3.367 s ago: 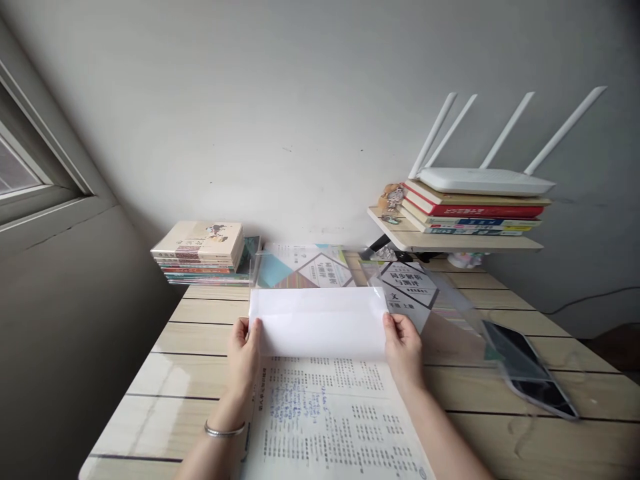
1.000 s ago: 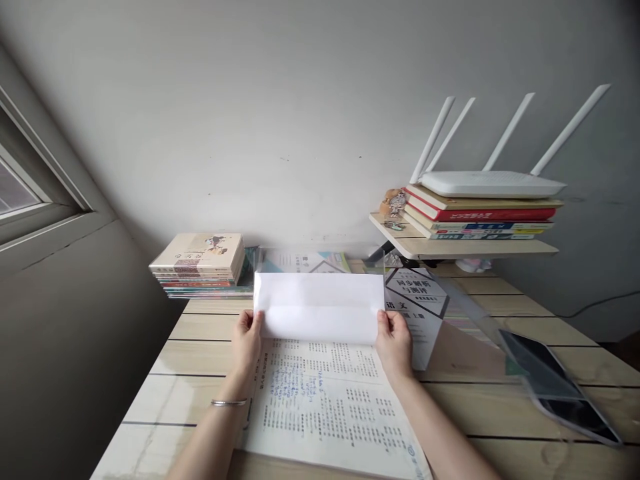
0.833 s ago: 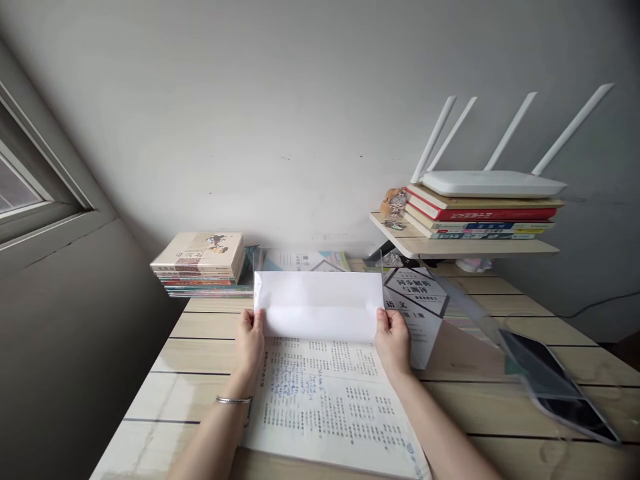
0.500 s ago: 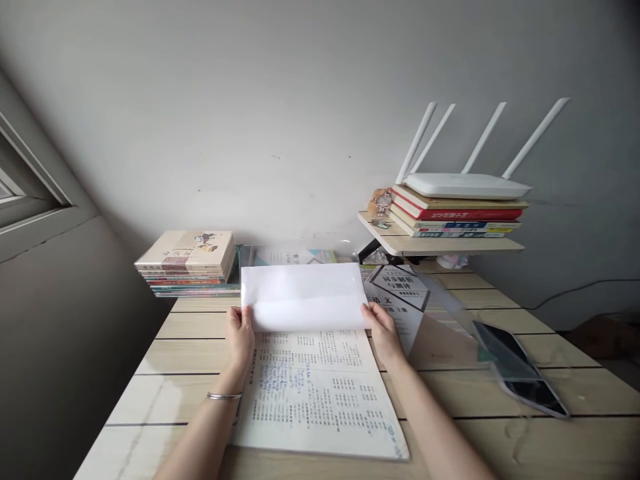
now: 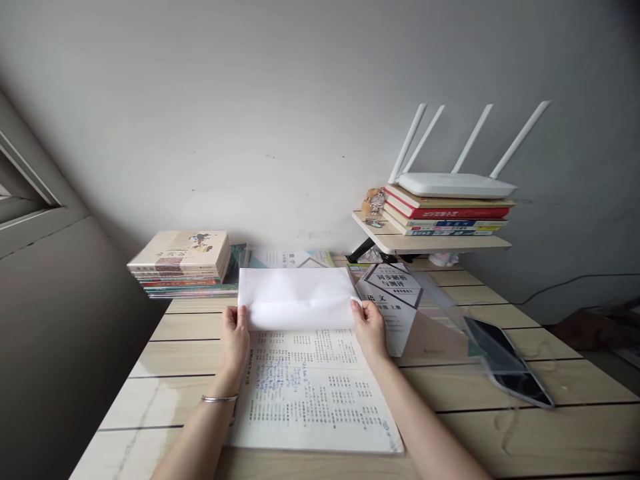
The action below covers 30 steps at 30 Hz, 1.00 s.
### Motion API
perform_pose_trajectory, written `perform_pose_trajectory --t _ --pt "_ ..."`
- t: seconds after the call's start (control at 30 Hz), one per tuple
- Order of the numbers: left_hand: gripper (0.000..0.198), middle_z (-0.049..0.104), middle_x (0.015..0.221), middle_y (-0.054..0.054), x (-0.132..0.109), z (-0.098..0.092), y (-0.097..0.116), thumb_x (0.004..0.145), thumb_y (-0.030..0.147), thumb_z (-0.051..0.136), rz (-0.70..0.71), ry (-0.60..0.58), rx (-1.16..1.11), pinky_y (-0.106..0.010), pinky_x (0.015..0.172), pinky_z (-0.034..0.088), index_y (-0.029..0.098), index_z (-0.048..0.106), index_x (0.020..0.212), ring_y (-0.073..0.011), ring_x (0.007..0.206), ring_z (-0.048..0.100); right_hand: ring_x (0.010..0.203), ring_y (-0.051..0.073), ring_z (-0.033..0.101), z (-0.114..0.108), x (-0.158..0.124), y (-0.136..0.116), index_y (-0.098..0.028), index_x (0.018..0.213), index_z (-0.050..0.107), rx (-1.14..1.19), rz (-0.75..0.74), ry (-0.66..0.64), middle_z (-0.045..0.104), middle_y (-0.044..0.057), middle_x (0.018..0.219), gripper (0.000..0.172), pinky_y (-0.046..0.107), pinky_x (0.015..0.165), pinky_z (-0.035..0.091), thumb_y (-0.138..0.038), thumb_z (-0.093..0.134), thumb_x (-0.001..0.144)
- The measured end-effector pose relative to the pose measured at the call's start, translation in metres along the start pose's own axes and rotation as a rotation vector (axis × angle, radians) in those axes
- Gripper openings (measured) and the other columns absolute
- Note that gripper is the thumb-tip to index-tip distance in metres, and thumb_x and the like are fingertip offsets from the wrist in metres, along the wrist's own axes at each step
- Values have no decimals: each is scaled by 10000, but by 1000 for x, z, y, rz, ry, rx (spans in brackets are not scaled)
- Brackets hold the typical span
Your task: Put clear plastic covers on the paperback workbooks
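A printed booklet with blue handwriting lies open on the wooden desk in front of me. Its far page, blank white on the side facing me, is lifted and curled back toward me. My left hand pinches the left edge of this page, and a silver bracelet sits on that wrist. My right hand pinches the page's right edge. Both hands rest low, just above the booklet's far end.
A stack of books sits at the back left. A small raised shelf at the back right carries books and a white router. A grey-and-white printed cover lies right of my hand, and a dark tablet farther right.
The view has shifted, so everything sits further left in frame. My hands still hold the curled page at both edges, and it has sunk slightly lower than it was a second ago.
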<state>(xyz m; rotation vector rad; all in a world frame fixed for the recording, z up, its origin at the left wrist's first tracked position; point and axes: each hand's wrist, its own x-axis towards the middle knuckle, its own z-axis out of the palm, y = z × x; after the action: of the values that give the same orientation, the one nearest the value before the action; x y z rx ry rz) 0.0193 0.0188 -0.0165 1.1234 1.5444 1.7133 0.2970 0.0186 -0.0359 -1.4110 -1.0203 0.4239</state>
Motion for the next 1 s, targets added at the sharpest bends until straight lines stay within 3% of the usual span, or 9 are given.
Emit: perform_pose_trajectory --t 0.23,0.43,0.6,1.0 --pt "340 508 639 30 -3 -12 6 709 488 643 -143 -184 -212 -205 510 340 170 526 728 -83 539 413 565 126 380 -4 0 5 -204 704 468 80 8 -13 436 -36 591 452 252 519 309 -649 535 737" --pt "349 504 625 24 -1 -5 3 729 499 611 -49 -49 -56 -217 547 351 170 508 674 -103 592 431 557 113 362 -8 -2 4 -202 697 460 206 -4 -11 416 -44 588 428 239 510 300 -607 596 715" --pt "312 505 616 24 2 3 4 742 462 604 -61 28 29 -241 571 349 178 499 668 -120 606 444 553 108 354 -9 -4 3 -203 667 451 237 -8 -1 396 -52 570 418 234 509 284 -585 615 710" --pt "356 454 641 49 11 -8 3 636 373 737 -86 -166 -307 -196 546 325 192 431 667 -78 581 414 535 105 383 -12 -1 10 -200 651 465 347 156 -83 437 -58 565 375 225 494 316 -498 692 661"
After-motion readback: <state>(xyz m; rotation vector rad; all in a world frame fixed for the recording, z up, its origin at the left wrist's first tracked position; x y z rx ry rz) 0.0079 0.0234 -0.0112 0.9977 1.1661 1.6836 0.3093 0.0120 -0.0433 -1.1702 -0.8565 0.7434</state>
